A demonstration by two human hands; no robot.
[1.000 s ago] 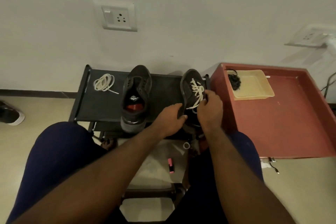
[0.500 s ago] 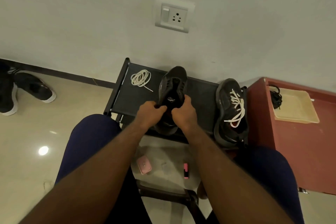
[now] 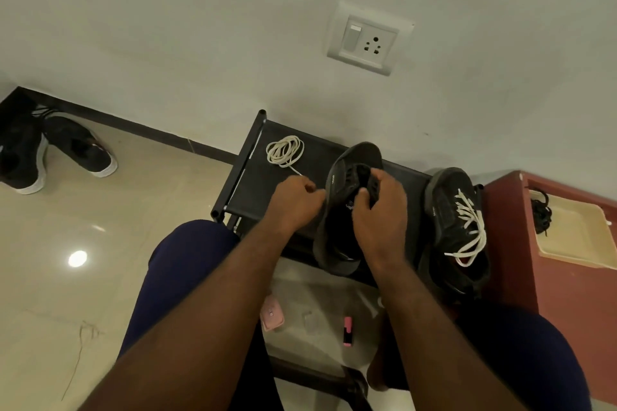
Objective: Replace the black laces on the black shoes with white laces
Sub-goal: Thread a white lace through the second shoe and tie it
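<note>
Two black shoes sit on a low black rack (image 3: 257, 177). The unlaced shoe (image 3: 337, 210) stands in the middle, toe toward the wall. My right hand (image 3: 380, 210) grips its tongue and eyelet area. My left hand (image 3: 293, 200) is curled at the shoe's left side, touching its edge; what it holds is hidden. The other shoe (image 3: 450, 227) to the right carries a white lace (image 3: 470, 227) with loose ends. A coiled white lace (image 3: 284, 150) lies at the rack's far left corner. Removed black laces (image 3: 541, 213) lie on a beige tray (image 3: 577, 237).
A red box-like table (image 3: 521, 243) stands right of the rack, holding the tray. Another pair of dark shoes (image 3: 50, 150) lies on the tiled floor at far left. A pink marker (image 3: 348, 330) and a pink case (image 3: 272, 314) lie on a lower surface between my knees.
Both hands left the white-laced shoe and moved left to the unlaced shoe. My view swung left. My right hand now grips higher on the shoe's tongue area.
</note>
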